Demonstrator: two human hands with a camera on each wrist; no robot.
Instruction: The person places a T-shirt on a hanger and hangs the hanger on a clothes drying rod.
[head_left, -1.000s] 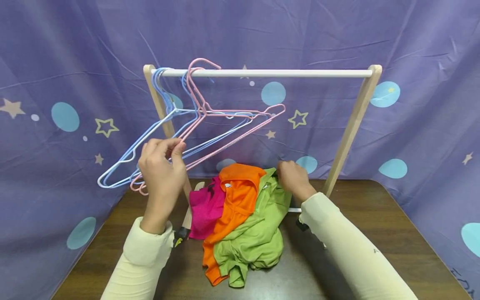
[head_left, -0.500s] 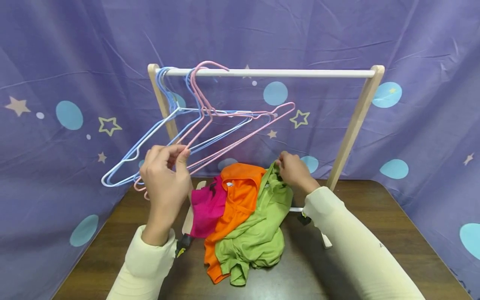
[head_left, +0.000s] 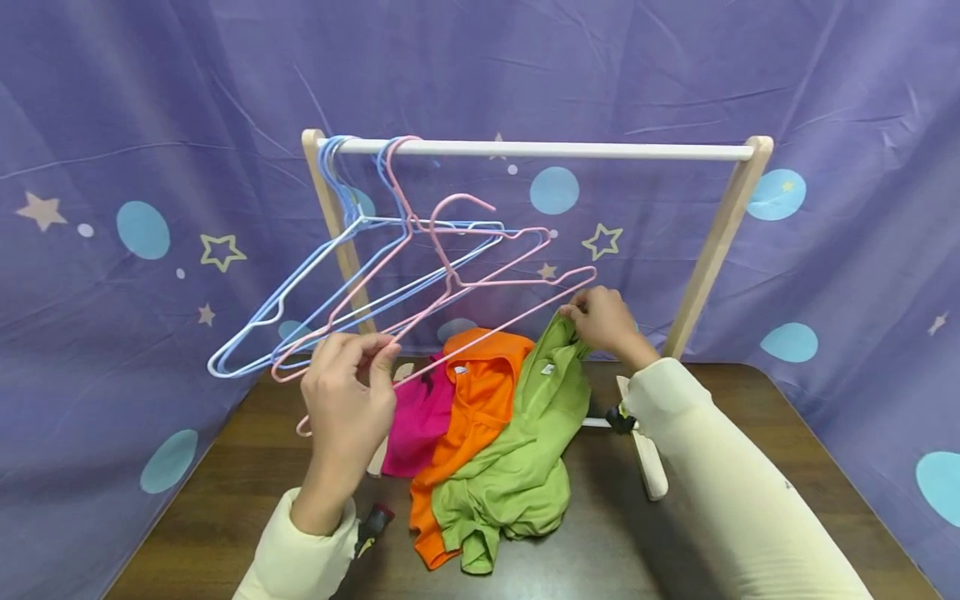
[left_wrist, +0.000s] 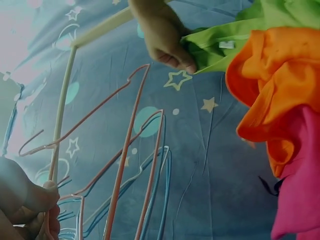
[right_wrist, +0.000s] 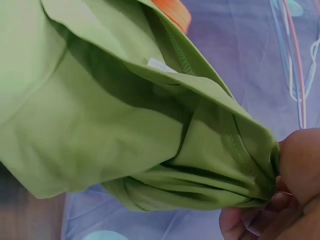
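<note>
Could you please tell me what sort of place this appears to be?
It looks like an indoor spot, perhaps a staged setup: a purple patterned curtain hangs behind a wood-look table, where a clothes rack stands with hangers on its rail.

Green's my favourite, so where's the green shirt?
In the head view, the green shirt is right of the orange shirt, its top pinched by the right hand.

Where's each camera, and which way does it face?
Head: on the head, facing forward and down at the white-railed wooden rack; left hand, right hand and cream sleeves show.
Left wrist: worn there, facing the thin pink triangular hanger; both hands show.
Right wrist: worn there, facing the green fabric garment; right hand shows.
Both wrist views share the green garment.
</note>
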